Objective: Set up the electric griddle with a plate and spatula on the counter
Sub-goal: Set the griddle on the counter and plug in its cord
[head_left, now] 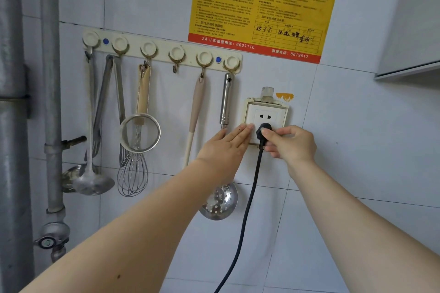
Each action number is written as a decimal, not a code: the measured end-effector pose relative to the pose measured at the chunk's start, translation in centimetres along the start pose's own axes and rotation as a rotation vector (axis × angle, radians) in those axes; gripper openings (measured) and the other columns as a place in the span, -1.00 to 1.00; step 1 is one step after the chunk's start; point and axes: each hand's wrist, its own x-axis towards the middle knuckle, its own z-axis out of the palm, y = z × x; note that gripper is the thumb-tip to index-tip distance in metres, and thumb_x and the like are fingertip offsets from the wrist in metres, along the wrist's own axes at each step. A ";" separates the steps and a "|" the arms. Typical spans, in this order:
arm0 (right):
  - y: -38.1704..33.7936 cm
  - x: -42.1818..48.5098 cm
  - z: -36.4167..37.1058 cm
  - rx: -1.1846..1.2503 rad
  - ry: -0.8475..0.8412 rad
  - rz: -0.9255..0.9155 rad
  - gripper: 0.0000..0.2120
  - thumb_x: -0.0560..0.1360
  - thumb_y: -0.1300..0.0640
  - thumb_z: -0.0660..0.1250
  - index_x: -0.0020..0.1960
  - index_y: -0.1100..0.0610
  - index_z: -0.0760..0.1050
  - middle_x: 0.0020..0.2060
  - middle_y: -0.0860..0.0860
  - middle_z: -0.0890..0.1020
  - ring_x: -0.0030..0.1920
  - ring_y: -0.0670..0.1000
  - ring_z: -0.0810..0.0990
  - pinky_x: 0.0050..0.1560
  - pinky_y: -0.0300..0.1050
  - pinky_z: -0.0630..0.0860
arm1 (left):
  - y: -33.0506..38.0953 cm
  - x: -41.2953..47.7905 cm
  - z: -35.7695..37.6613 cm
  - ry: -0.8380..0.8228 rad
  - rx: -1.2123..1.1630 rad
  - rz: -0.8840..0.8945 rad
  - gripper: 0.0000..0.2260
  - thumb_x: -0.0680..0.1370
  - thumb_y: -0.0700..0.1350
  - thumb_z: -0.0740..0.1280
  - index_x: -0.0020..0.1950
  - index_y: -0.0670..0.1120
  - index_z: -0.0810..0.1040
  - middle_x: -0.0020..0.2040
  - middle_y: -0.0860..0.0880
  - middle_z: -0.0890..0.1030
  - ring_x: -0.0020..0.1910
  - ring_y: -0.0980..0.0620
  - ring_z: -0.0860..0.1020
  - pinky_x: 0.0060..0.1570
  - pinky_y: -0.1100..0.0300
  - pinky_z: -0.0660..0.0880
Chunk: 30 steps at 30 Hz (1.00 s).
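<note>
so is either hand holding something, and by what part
The right hand pinches the black plug by its body at the wall socket. The left hand lies flat, holding nothing.

Left hand (226,147) flat with fingers extended, right hand (289,143) in pinching grip, both arms outstretched

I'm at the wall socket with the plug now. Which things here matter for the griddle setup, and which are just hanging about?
In use:
plug, held in the right hand
cord
wall socket, with the left hand flat beside it

Just there:
ladle
tongs
strainer
whisk
slotted spoon
yellow notice
pipes
</note>
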 end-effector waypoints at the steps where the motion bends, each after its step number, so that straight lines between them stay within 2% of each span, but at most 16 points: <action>1: 0.0 0.1 -0.1 -0.032 0.021 -0.004 -0.69 0.26 0.06 0.61 -0.18 0.15 0.53 -0.46 0.05 0.65 -0.49 -0.02 0.66 -0.42 -0.16 0.57 | 0.0 0.0 -0.1 -0.003 0.003 0.002 -0.29 0.53 -0.21 0.12 0.51 -0.18 -0.31 0.53 -0.06 -0.36 0.52 0.04 -0.29 0.48 0.05 -0.16; 4: 0.2 -0.2 -0.1 -0.252 0.059 -0.054 -0.66 0.27 -0.14 0.56 -0.31 0.09 0.51 -0.52 0.01 0.64 -0.39 0.07 0.69 -0.21 -0.03 0.61 | -0.1 -0.1 0.1 0.009 -0.001 0.004 -0.29 0.52 -0.22 0.11 0.51 -0.18 -0.31 0.53 -0.06 -0.36 0.52 0.04 -0.29 0.48 0.05 -0.17; 6: 0.1 -0.4 0.0 -0.393 0.086 -0.081 -0.58 0.31 -0.23 0.49 -0.39 0.10 0.47 -0.55 -0.02 0.61 -0.41 0.05 0.67 -0.18 -0.05 0.59 | -0.2 -0.1 0.0 0.020 0.013 0.016 -0.29 0.52 -0.22 0.11 0.52 -0.19 -0.29 0.54 -0.07 -0.34 0.52 0.03 -0.28 0.48 0.05 -0.17; 9: -0.3 -0.1 0.1 -0.432 0.059 -0.059 -0.52 0.34 -0.23 0.46 -0.27 0.23 0.58 -0.51 0.00 0.60 -0.57 -0.09 0.56 -0.14 -0.05 0.61 | -0.8 -0.1 0.2 0.056 0.034 0.035 -0.30 0.52 -0.22 0.11 0.53 -0.18 -0.26 0.55 -0.07 -0.31 0.53 0.03 -0.26 0.47 0.09 -0.21; 12: -0.7 0.3 -0.1 -0.470 0.016 -0.045 -0.52 0.35 -0.21 0.46 -0.19 0.25 0.62 -0.51 -0.02 0.59 -0.58 -0.12 0.52 -0.08 -0.03 0.62 | -1.1 -0.2 0.7 0.076 0.055 0.056 -0.31 0.52 -0.21 0.10 0.53 -0.19 -0.26 0.55 -0.09 -0.30 0.53 0.02 -0.24 0.46 0.10 -0.23; 14: -0.8 0.4 -0.1 -0.497 0.016 -0.058 -0.54 0.35 -0.22 0.45 -0.19 0.22 0.62 -0.50 -0.02 0.60 -0.52 -0.07 0.57 -0.08 -0.05 0.62 | -1.0 0.0 0.9 0.084 0.049 0.050 -0.30 0.50 -0.23 0.09 0.52 -0.20 -0.25 0.55 -0.10 -0.30 0.53 0.00 -0.25 0.46 0.09 -0.23; 17: -0.8 0.3 0.1 -0.512 0.046 -0.084 -0.52 0.37 -0.25 0.41 -0.19 0.22 0.63 -0.36 0.08 0.69 -0.24 0.13 0.69 -0.02 0.03 0.63 | -0.9 0.2 0.5 0.086 0.014 0.050 -0.30 0.49 -0.25 0.09 0.53 -0.20 -0.23 0.55 -0.11 -0.27 0.53 0.00 -0.24 0.46 0.09 -0.23; 19: -0.6 0.3 0.3 -0.512 0.033 -0.070 -0.52 0.37 -0.26 0.39 -0.23 0.20 0.63 -0.40 0.07 0.68 -0.20 0.14 0.70 0.00 0.04 0.63 | -0.8 0.0 0.7 0.074 -0.004 0.055 -0.29 0.48 -0.26 0.11 0.53 -0.21 -0.20 0.56 -0.12 -0.25 0.54 -0.01 -0.22 0.46 0.08 -0.22; 21: -0.4 0.5 0.1 -0.512 -0.007 -0.069 -0.54 0.37 -0.27 0.38 -0.34 0.14 0.58 -0.48 0.03 0.63 -0.31 0.08 0.67 -0.08 -0.02 0.62 | -0.5 -0.2 1.1 0.051 0.006 0.056 -0.29 0.47 -0.24 0.12 0.54 -0.21 -0.18 0.56 -0.13 -0.23 0.54 -0.02 -0.20 0.47 0.06 -0.19; 23: -0.3 0.9 -0.3 -0.499 -0.072 -0.071 -0.55 0.38 -0.27 0.39 -0.41 0.09 0.53 -0.49 0.02 0.59 -0.51 -0.03 0.56 -0.33 -0.14 0.53 | -0.2 -0.8 1.8 0.032 -0.004 0.058 -0.30 0.49 -0.19 0.12 0.54 -0.19 -0.17 0.57 -0.11 -0.20 0.54 -0.01 -0.19 0.47 0.06 -0.20; 26: -1.0 1.1 -0.7 -0.479 -0.117 -0.033 -0.55 0.37 -0.26 0.41 -0.36 0.12 0.51 -0.47 0.02 0.57 -0.67 -0.14 0.43 -0.61 -0.31 0.33 | -0.1 -3.4 2.7 0.062 -0.079 0.031 -0.35 0.51 -0.17 0.09 0.55 -0.15 -0.14 0.58 -0.07 -0.16 0.54 0.02 -0.19 0.46 0.09 -0.24; 28: -1.1 0.2 -0.3 -0.442 -0.092 0.000 -0.59 0.35 -0.23 0.44 -0.28 0.13 0.53 -0.45 0.01 0.58 -0.74 -0.18 0.40 -0.67 -0.38 0.28 | 0.2 -6.2 3.1 0.093 -0.156 -0.012 -0.35 0.50 -0.18 0.09 0.55 -0.14 -0.12 0.58 -0.06 -0.14 0.54 0.03 -0.19 0.44 0.12 -0.26; 30: 0.5 -2.5 0.4 -0.422 -0.116 0.032 -0.67 0.35 -0.16 0.46 -0.31 0.10 0.54 -0.44 -0.01 0.59 -0.75 -0.20 0.39 -0.67 -0.38 0.28 | 1.1 -9.3 3.9 0.102 -0.260 -0.058 -0.34 0.50 -0.18 0.12 0.55 -0.14 -0.10 0.58 -0.05 -0.12 0.54 0.04 -0.17 0.44 0.15 -0.27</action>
